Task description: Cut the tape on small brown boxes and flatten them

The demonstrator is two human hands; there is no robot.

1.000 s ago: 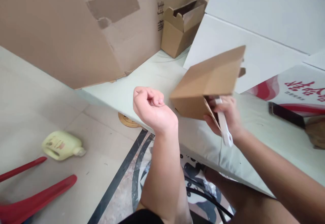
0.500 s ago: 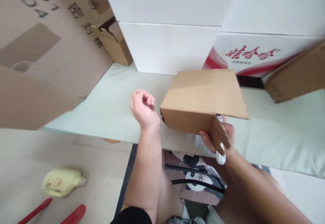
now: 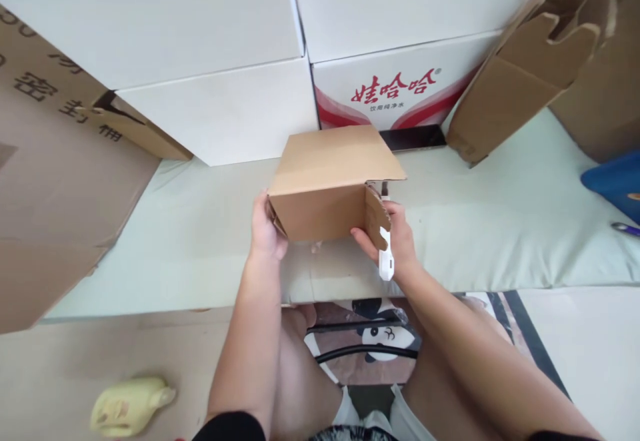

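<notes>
Standing behind small carton (image 3: 325,161): white boxes (image 3: 220,114), black phone (image 3: 417,137) at foot

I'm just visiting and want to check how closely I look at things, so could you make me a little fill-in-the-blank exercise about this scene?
1. The left hand touches one end of a brown box made of ____.
2. The tool at the right hand has a ____ handle.
3. The yellow bottle lies on the ____.
4. The large lettering on the white carton behind the dark phone is ____.

Missing words: cardboard; white; floor; red.
</notes>
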